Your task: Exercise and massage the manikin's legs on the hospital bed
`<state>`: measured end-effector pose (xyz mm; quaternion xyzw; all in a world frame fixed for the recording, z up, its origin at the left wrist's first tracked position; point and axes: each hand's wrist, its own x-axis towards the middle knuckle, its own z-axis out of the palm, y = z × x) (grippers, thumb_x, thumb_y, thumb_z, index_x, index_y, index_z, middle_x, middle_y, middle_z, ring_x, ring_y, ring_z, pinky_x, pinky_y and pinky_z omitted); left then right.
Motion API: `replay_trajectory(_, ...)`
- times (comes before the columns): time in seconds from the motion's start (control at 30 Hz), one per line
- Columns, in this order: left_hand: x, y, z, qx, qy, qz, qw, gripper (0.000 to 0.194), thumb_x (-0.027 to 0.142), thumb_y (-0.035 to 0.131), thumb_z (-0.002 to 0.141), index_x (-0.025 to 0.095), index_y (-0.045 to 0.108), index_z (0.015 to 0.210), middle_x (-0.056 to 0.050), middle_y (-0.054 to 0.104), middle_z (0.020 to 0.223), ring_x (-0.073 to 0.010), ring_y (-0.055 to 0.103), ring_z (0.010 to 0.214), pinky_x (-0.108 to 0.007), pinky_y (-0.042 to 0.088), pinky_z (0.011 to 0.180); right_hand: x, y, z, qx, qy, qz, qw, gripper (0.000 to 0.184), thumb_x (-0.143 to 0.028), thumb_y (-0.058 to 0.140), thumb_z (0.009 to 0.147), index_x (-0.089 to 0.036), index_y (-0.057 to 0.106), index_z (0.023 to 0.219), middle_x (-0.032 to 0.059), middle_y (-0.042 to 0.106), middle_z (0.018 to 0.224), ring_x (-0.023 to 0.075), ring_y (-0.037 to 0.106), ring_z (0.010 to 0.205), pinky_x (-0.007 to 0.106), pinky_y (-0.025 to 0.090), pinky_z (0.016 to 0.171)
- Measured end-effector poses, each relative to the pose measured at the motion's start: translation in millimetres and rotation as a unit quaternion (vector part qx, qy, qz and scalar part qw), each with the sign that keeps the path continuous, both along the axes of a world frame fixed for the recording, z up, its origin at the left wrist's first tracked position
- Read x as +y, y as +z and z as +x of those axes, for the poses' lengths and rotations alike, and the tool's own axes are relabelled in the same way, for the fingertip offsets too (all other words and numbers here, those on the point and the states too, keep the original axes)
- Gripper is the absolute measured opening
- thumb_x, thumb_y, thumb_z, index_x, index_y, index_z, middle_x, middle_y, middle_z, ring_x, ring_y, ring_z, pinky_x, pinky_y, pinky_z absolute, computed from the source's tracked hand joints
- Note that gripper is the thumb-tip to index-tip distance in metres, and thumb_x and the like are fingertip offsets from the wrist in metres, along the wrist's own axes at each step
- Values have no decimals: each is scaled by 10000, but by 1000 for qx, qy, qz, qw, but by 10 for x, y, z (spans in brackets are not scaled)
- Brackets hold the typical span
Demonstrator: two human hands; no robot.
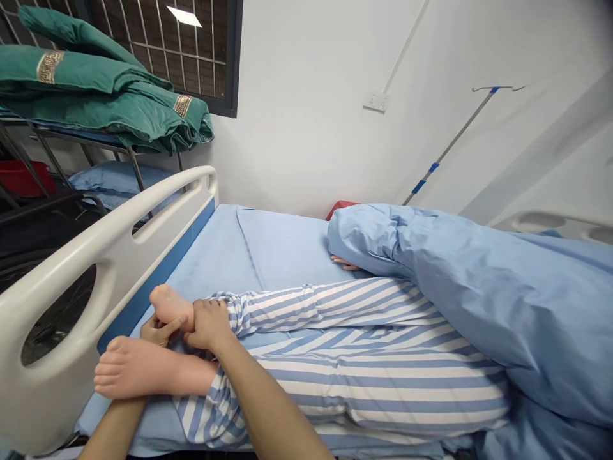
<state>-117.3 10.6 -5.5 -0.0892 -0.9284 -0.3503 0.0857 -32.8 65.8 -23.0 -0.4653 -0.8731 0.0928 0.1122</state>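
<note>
A manikin lies on the bed in blue-and-white striped trousers (pixel 335 377). My left hand (pixel 160 331) curls round the heel of its far foot (pixel 170 305), the thumb across the side. My left forearm passes beneath the near foot (pixel 136 367), which lies bare and toes up. Wrapped over the far ankle, close to the trouser cuff, is my right hand (pixel 209 324); its fingertips are partly hidden behind the ankle. A blue quilt (pixel 479 275) covers the upper body, and the manikin's hand (pixel 345 262) pokes out from under it.
The cream bed end board (pixel 167 217) rises just beyond the feet. Pale blue sheet (pixel 282 249) stretches to the wall. A drip pole (pixel 454 137) leans up at the right. Folded green quilts (pixel 110 102) lie on another bed, near a red bucket (pixel 23 179).
</note>
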Motion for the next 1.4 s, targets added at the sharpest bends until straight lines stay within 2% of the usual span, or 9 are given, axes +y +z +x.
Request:
replay_trajectory(0.17, 12, -35, -7, 6, 11, 2, 1000, 450, 157, 30, 869, 124, 453, 1019, -175, 522, 1000, -317, 458, 1049, -483, 389, 840, -1, 1, -2, -1, -4, -5, 1000, 525, -452, 612, 615, -156, 488, 1030, 113, 606, 1049, 276, 545, 967, 437, 357, 873)
replay_trajectory(0.43, -35, 160, 108, 5, 1, -3, 1000, 398, 131, 45, 850, 178, 432, 930, -129, 515, 913, -304, 489, 1005, -472, 401, 824, -25, 64, 9, 0, 1, -12, 1000, 512, -450, 600, 632, -146, 500, 1032, 117, 609, 1049, 277, 547, 965, 449, 359, 887)
replay_trajectory(0.57, -46, 228, 147, 14, 0, -19, 1000, 396, 109, 93, 841, 146, 456, 994, -163, 530, 966, -321, 482, 1014, -480, 401, 806, -30, 65, 10, 0, 1, -4, 1000, 510, -450, 603, 628, -147, 504, 1025, 113, 611, 1045, 273, 548, 961, 443, 365, 882)
replay_trajectory(0.7, -22, 151, 93, 13, 5, -45, 999, 428, 97, 64, 850, 108, 455, 1025, -182, 532, 981, -319, 490, 1012, -466, 414, 791, -15, 37, 4, -1, 1, -4, 1000, 515, -457, 601, 624, -150, 500, 1025, 112, 608, 1046, 278, 548, 957, 444, 367, 874)
replay_trajectory(0.83, -3, 76, 44, 13, 14, -35, 999, 414, 104, 75, 859, 115, 462, 1006, -174, 534, 967, -312, 495, 1015, -469, 417, 816, -7, 16, 2, -5, -2, -5, 1000, 544, -456, 620, 616, -148, 486, 1044, 115, 602, 1058, 273, 545, 968, 448, 344, 896)
replay_trajectory(0.97, -28, 165, 105, 7, 5, -11, 1000, 432, 109, 61, 855, 156, 459, 1015, -161, 540, 967, -329, 492, 1012, -494, 416, 774, -18, 37, 1, -2, -6, -9, 1000, 550, -473, 626, 608, -144, 498, 1029, 117, 607, 1044, 281, 547, 957, 443, 358, 878)
replay_trajectory(1.07, -51, 236, 150, 13, -5, -24, 1000, 422, 97, 60, 846, 149, 450, 1000, -167, 534, 974, -329, 487, 1015, -486, 413, 769, -31, 61, 2, 3, -8, -6, 1000, 533, -471, 627, 609, -148, 509, 1016, 116, 612, 1032, 283, 549, 947, 439, 367, 867)
replay_trajectory(1.27, -78, 285, 149, 8, 5, -36, 999, 387, 116, 72, 842, 163, 448, 919, -148, 528, 906, -315, 505, 971, -460, 423, 745, -43, 80, 9, 11, -2, -7, 1000, 541, -476, 645, 608, -155, 507, 1022, 118, 614, 1032, 281, 548, 951, 447, 360, 876)
replay_trajectory(1.4, -85, 335, 167, -7, 7, -36, 999, 410, 130, 55, 851, 159, 454, 939, -150, 531, 919, -317, 502, 992, -469, 424, 773, -45, 83, 13, 13, -4, -5, 1000, 540, -476, 641, 607, -150, 509, 1016, 115, 616, 1019, 279, 550, 943, 440, 361, 872)
